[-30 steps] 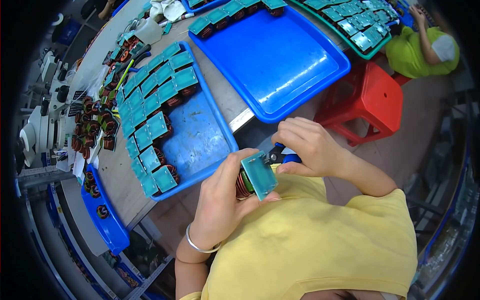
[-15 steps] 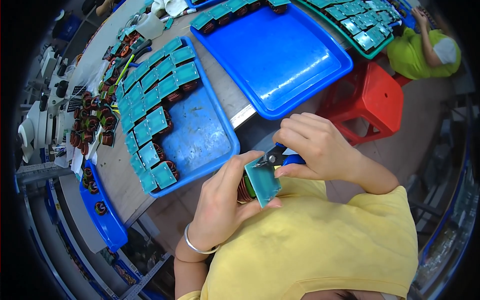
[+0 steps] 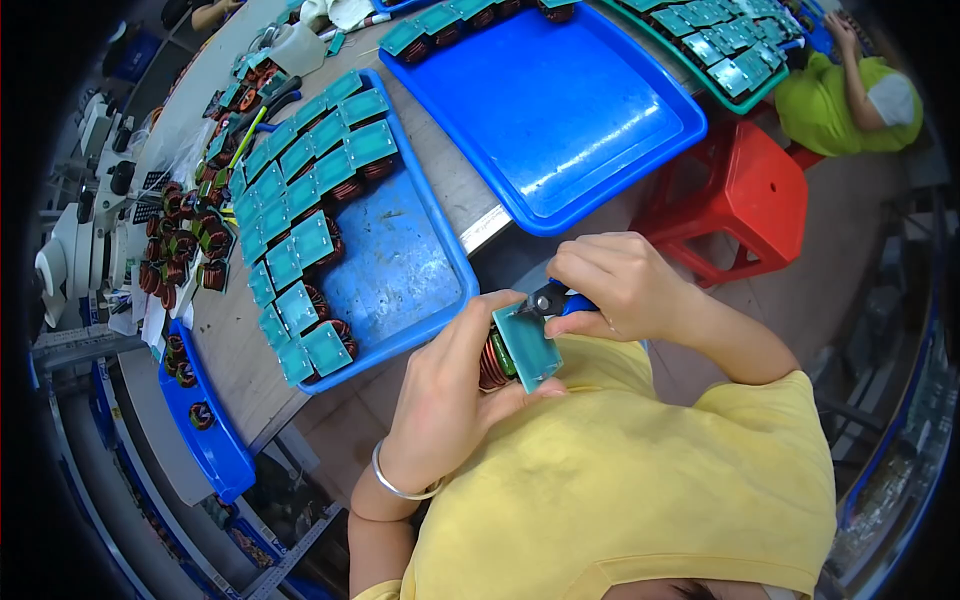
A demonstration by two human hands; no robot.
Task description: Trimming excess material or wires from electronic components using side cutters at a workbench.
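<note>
My left hand [image 3: 447,385] grips a green circuit board [image 3: 528,350] by its edges, tilted in front of my chest. Copper-wound coils [image 3: 496,362] sit on the side of the board that faces my left palm. Closed around blue-handled cutting pliers [image 3: 552,300], my right hand [image 3: 625,290] holds their dark jaws against the upper part of the board's flat face. Whether the jaws are closed on a pin there is too small to tell. Left of my hands, a blue tray [image 3: 440,262] carries rows of similar boards [image 3: 312,238], coils underneath.
A second blue tray [image 3: 560,110] has boards along its far edge. A green tray [image 3: 742,100] of boards lies beyond, near a red stool [image 3: 765,200] and a person in a lime top [image 3: 825,110]. Loose coils [image 3: 180,245] and a small blue bin [image 3: 212,450] lie left.
The board and pliers have shifted slightly, and the board's face has turned a little. The jaws still meet its upper part. Both hands keep their hold.
</note>
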